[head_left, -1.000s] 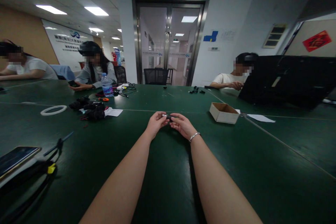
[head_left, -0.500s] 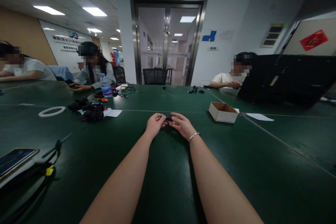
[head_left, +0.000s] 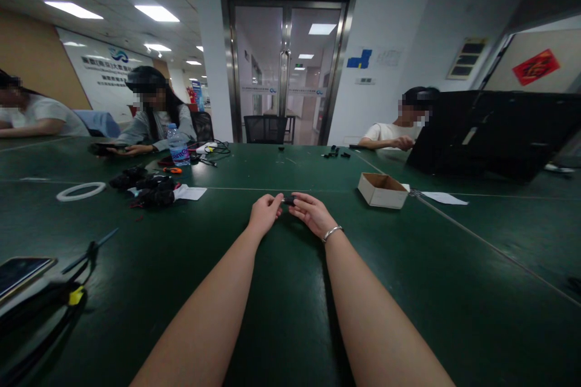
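Just above the green table (head_left: 281, 290), straight ahead of me, is a small black piece (head_left: 289, 200) with a shiny, light left end. Its exact kind is too small to make out. My right hand (head_left: 314, 215), with a silver bracelet on its wrist, pinches the black part between thumb and fingers. Closed at the other end, my left hand (head_left: 264, 215) pinches the light tip with thumb and forefinger. Both forearms reach forward over the table, and the fingers partly hide the piece.
An open cardboard box (head_left: 382, 191) stands right of my hands. Leftward lie bundled black items (head_left: 147, 186), a white ring (head_left: 80, 191), a bottle (head_left: 178, 145), a phone (head_left: 22, 272) and cables (head_left: 75, 296). Several black bits (head_left: 336, 152) lie far off. A monitor (head_left: 490, 133) and three people surround the table.
My left hand has drawn slightly away from my right, and more of the black piece and its shiny end shows between them. The whole view has shifted slightly.
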Demonstrator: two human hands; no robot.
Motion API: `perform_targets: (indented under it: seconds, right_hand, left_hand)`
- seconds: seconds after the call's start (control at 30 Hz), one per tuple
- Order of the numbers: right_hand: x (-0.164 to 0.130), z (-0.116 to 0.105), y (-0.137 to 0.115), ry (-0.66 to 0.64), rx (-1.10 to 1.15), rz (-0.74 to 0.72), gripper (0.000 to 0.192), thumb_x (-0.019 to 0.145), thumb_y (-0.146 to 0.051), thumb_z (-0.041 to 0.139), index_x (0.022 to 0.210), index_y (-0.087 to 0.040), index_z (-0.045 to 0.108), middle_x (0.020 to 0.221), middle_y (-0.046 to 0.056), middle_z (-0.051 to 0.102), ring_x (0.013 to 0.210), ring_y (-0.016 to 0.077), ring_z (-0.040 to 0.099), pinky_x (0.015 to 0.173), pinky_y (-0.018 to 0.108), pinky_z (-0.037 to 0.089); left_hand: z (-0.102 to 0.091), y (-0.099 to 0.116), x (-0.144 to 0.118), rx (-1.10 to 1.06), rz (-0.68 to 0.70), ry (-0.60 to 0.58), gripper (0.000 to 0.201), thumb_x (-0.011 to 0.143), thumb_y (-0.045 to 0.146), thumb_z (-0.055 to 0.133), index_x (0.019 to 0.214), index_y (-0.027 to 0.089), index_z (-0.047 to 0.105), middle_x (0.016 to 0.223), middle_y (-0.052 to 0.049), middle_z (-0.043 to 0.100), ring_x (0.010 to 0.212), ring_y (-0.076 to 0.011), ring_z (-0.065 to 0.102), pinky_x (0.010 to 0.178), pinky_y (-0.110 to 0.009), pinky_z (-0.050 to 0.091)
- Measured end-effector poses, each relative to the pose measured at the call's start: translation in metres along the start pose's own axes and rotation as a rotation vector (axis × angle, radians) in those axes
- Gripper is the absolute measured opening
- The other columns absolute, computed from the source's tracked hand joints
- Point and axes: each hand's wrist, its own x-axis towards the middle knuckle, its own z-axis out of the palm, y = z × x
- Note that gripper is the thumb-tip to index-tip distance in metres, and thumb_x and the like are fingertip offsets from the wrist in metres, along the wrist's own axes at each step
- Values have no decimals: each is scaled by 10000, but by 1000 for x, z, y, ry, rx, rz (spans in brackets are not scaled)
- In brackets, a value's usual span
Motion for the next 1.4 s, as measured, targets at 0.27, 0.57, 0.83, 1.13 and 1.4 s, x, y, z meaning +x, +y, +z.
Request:
perform_targets:
  seconds: [0.27,0.57,0.83,1.13,1.4]
  right_hand:
    - [-1,0,0,-22,-11,-11,224,739,-6,639,915,-145,652,796,37,642,712,142,662,729,259,593]
    - [-1,-2,0,-55,-21,-31,264,703,7,652,899,-170,665,897,29,600,812,153,656,786,272,583]
    - [0,-1,0,-62,-10,-16,281,696,21,650,906,-165,670,907,32,596,795,144,655,781,259,578]
    - [-1,0,-1,-63,-12,-17,260,697,1,666,897,-166,668,884,33,630,771,148,662,760,261,578]
    - [-1,2,-2,15,8,6,154,743,-61,680,883,-118,648,722,50,666,619,127,648,621,215,562]
  left_hand:
    - [-1,-1,2,44,-4,12,429,807,563,489,707,156,577,599,-37,602,515,-128,547,489,-222,405]
    - [-3,1,1,78,-13,2,436,804,571,483,684,164,579,574,-26,590,505,-128,531,492,-229,380]
    - [-3,3,1,71,-15,0,446,809,568,474,650,162,565,550,-23,577,474,-118,506,485,-225,378]
    - [-2,0,2,31,-24,-15,434,801,567,489,665,163,570,557,-19,566,484,-119,504,468,-224,378]
    - [-4,10,-6,-212,69,-67,281,687,356,694,881,168,613,794,-41,604,679,-132,563,486,-176,427]
